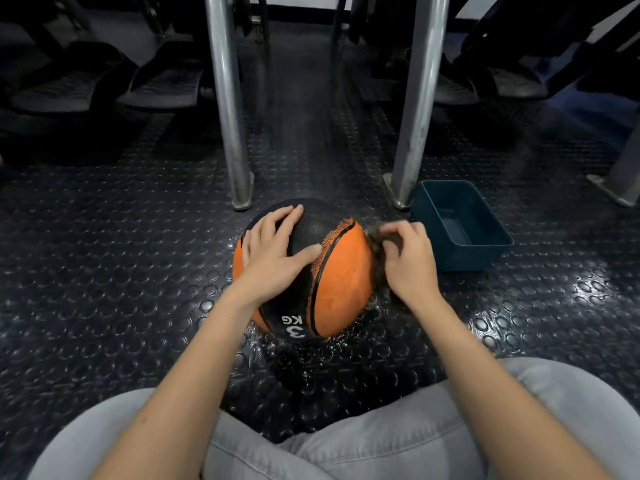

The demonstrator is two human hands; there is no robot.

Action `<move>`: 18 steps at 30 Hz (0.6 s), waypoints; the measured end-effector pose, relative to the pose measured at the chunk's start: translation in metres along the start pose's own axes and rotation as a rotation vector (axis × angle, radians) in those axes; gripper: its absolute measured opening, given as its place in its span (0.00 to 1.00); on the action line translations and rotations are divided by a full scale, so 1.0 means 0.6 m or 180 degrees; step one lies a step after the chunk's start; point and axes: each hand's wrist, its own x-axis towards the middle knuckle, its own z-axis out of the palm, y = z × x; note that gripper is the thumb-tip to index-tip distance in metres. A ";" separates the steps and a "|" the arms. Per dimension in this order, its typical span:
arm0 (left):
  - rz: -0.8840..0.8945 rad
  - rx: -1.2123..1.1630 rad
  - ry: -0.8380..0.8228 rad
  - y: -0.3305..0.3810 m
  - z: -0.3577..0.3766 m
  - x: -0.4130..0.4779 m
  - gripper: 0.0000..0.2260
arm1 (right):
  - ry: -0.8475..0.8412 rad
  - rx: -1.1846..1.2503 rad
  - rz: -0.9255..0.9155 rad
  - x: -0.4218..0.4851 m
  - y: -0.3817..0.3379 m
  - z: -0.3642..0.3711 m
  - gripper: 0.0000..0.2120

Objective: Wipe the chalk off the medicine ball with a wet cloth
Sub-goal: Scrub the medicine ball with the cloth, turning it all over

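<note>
- Head view: the ball, orange with a black band and a white "3 KG" mark at its near end, sits on the floor in mid-scene, just beyond the person's knees.
- The left hand lies flat on the ball's upper left side. Its fingers are straight and spread, its thumb reaches right across the black band, and it grasps nothing.
- The right hand is at the ball's right side, its fingers curled and pinching the cloth.
- The cloth is dark and pressed against the ball's right edge, between the hand and the ball. It is blurred, so it may be bunched rather than folded.
- Shiny drops dot the studded floor around the ball's near side.
- A dark blue tub stands on the floor to the right of the ball and a little farther off, close to the right hand but apart from it.
- Two metal posts rise from the floor just beyond the ball, one left and one right. The right one stands beside the tub's far left corner.
- Grey trousers fill the near edge.
</note>
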 end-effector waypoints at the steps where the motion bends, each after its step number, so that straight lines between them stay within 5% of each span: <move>1: -0.0014 -0.0004 0.0062 -0.004 -0.001 -0.001 0.28 | 0.0084 0.0215 -0.0358 -0.007 -0.022 -0.002 0.10; 5: -0.0110 -0.0169 0.0266 -0.014 -0.004 0.002 0.28 | -0.0305 0.0271 -0.1449 -0.051 -0.036 0.023 0.10; 10: -0.0226 -0.0073 0.0300 -0.008 0.000 0.010 0.28 | -0.0045 -0.0320 0.0017 -0.014 0.018 0.019 0.09; 14: -0.0371 -0.0166 0.0419 -0.016 -0.002 0.012 0.27 | 0.0212 0.0450 -0.1206 -0.037 -0.042 0.012 0.09; 18: -0.0378 -0.0165 0.0449 -0.016 -0.002 0.013 0.27 | -0.0143 -0.0177 -0.1687 -0.072 -0.025 0.047 0.10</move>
